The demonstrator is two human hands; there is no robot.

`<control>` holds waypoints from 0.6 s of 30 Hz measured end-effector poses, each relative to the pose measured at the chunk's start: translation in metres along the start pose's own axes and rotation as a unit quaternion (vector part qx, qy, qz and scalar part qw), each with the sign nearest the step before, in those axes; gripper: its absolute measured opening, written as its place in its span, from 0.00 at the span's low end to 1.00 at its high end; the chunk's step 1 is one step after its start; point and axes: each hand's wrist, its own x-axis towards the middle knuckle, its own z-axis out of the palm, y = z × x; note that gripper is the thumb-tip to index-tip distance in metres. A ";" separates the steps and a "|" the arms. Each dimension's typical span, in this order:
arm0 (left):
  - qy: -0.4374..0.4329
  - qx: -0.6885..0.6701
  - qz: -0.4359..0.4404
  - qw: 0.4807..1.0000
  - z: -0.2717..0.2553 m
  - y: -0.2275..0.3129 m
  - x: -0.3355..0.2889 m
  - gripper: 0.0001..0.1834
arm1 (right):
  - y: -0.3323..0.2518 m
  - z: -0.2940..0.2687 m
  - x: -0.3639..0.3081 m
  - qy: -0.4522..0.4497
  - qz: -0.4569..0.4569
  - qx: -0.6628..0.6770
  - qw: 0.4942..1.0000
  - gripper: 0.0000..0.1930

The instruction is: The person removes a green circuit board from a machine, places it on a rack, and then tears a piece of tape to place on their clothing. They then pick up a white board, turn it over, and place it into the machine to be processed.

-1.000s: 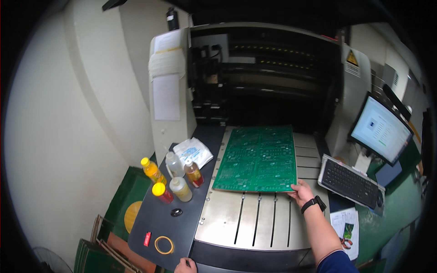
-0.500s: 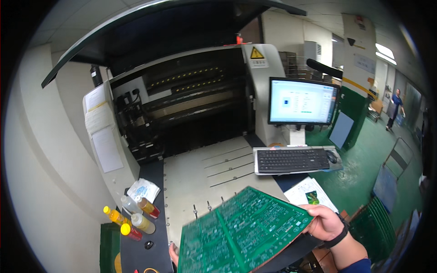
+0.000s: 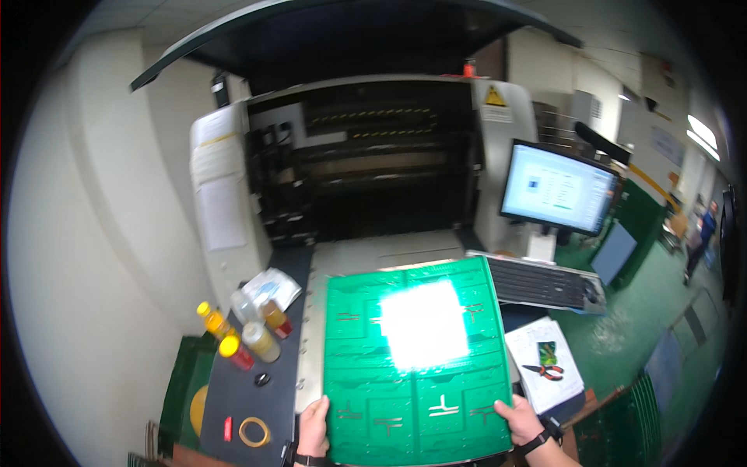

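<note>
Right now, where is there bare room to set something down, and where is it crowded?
Free: metal bed beyond the green board; dark shelf between black oval object and yellow ring. Crowded: around the bottles and white packet.

Bottles [image 3: 261,342] stand left of the circuit board [image 3: 418,362], pliers [image 3: 546,373] right.

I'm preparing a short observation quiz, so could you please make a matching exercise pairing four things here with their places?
Things:
1. board
2. pliers
3. ring
4. keyboard

Places:
A. on white papers
B. below the monitor
C. held by left hand and right hand
D. beside a small red item

Pairs: 1-C, 2-A, 3-D, 4-B.
</note>
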 end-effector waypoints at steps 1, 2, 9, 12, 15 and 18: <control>-0.006 -0.038 -0.005 0.999 -0.009 -0.008 0.000 0.15 | -0.002 -0.004 0.009 -0.002 0.007 -0.003 1.000 0.13; -0.009 -0.052 -0.013 0.999 -0.017 -0.013 -0.001 0.16 | -0.005 -0.007 0.018 -0.011 0.040 -0.008 0.999 0.14; 0.192 0.519 0.179 0.813 -0.101 -0.086 -0.045 0.10 | -0.022 0.022 0.125 -0.046 0.058 -0.091 0.993 0.12; 0.164 0.604 0.333 0.705 -0.110 -0.106 -0.064 0.08 | -0.032 0.051 0.186 -0.052 0.091 -0.038 0.994 0.13; 0.199 0.613 0.331 0.689 -0.102 -0.106 -0.063 0.08 | -0.024 0.048 0.274 -0.002 0.115 -0.059 0.992 0.16; 0.195 0.605 0.350 0.688 -0.103 -0.100 -0.062 0.10 | -0.028 0.059 0.331 -0.068 0.106 0.053 0.991 0.13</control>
